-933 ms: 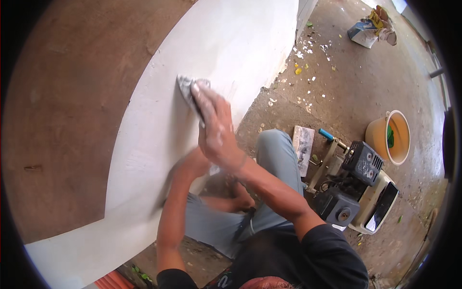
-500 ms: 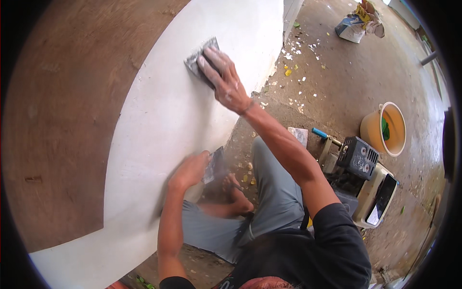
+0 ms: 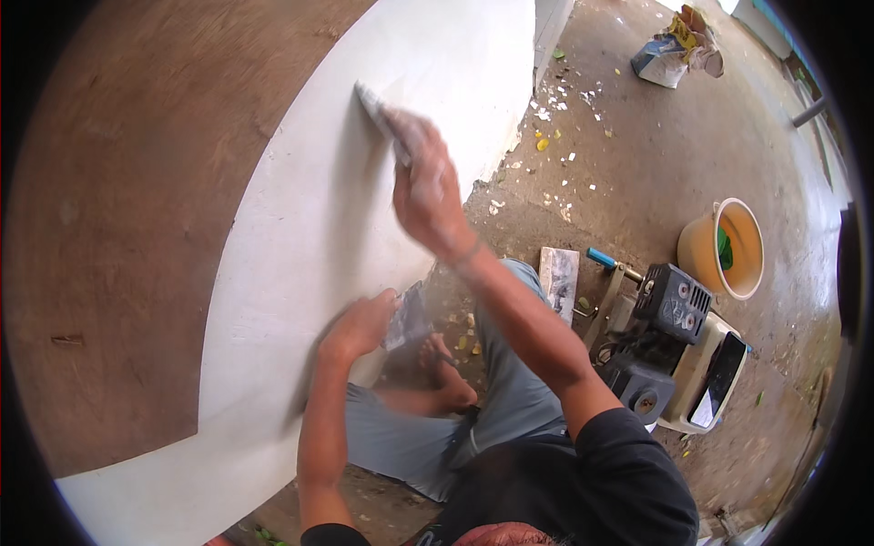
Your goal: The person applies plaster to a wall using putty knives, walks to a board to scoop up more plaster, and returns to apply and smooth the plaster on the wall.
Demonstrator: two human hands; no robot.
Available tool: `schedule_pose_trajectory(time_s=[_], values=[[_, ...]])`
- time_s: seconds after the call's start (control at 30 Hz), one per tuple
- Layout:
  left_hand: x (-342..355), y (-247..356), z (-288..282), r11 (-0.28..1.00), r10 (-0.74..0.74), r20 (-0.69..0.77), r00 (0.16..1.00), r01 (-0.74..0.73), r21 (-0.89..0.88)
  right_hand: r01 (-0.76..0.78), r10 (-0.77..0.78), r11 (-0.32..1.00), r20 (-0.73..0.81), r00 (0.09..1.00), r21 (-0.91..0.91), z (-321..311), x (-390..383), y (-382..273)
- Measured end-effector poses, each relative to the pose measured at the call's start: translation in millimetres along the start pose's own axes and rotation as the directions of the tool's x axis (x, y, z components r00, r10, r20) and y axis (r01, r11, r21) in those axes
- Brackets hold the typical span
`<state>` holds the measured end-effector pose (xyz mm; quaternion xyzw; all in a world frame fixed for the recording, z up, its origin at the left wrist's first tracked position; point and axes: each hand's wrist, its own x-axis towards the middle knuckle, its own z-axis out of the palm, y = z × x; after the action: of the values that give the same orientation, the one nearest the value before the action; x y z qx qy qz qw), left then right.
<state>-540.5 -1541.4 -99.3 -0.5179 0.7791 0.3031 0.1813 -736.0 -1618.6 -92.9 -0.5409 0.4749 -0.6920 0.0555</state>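
Note:
Over a smooth white coated surface (image 3: pixel 273 264), my right hand (image 3: pixel 426 196) grips a flat putty scraper (image 3: pixel 369 102). That scraper now shows nearly edge-on, its far tip close to the surface; whether it touches cannot be told. Nearer to me, my left hand (image 3: pixel 362 326) is closed on a second putty scraper (image 3: pixel 410 318). Its grey blade is smeared with white and points to the right, past the edge of the white surface and above my foot. White residue coats the fingers of my right hand.
Brown wood-like panel (image 3: pixel 118 237) borders the white surface on the left. To my right stand a dark-and-cream machine (image 3: pixel 678 300), a phone (image 3: pixel 717 380) on it, a smeared flat board (image 3: pixel 558 278) and a cream bucket (image 3: pixel 696 246). A torn bag (image 3: pixel 660 64) and white flakes lie farther off.
My right hand has turned its scraper from lying flat against the surface to edge-on, and its wrist has come slightly nearer me. My left hand has barely moved.

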Motion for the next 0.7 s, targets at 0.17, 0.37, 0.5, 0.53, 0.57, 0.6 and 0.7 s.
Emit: schedule_pose_trajectory(time_s=[0.17, 0.37, 0.5, 0.53, 0.57, 0.6, 0.7], values=[[0.8, -5.6, 4.3, 0.999, 0.051, -0.049, 0.997, -0.051, 0.013, -0.033, 0.009, 0.997, 0.333, 0.943, 0.066, -25.4, -52.6, -33.2], [1.6, -12.5, 9.9, 0.999, 0.038, -0.022, 0.999, -0.037, 0.029, 0.089, -0.088, 0.994, 0.034, 0.996, -0.055, -43.7, 16.6, 40.6], [5.5, -2.7, 4.9, 0.997, 0.077, -0.037, 0.996, -0.078, -0.02, 0.367, -0.359, 0.921, 0.082, 0.93, -0.132, -9.8, 14.5, 82.8], [7.2, -0.4, 4.9, 0.996, 0.083, -0.036, 0.996, -0.084, -0.019, 0.277, -0.268, 0.95, 0.078, 0.96, -0.141, 4.7, -8.8, 85.7], [6.4, -2.4, 3.5, 0.996, 0.083, -0.034, 0.996, -0.084, -0.02, 0.26, -0.25, 0.956, 0.085, 0.965, -0.138, 11.7, -28.6, 81.6], [5.1, -4.5, 2.6, 0.996, 0.084, -0.032, 0.996, -0.085, -0.023, 0.242, -0.231, 0.961, 0.094, 0.968, -0.135, 14.8, -43.7, 74.2], [-0.8, -18.8, 4.0, 0.988, 0.147, -0.047, 0.988, -0.144, 0.052, 0.244, -0.226, 0.968, 0.212, 0.951, -0.064, -1.1, -65.3, 61.6]])
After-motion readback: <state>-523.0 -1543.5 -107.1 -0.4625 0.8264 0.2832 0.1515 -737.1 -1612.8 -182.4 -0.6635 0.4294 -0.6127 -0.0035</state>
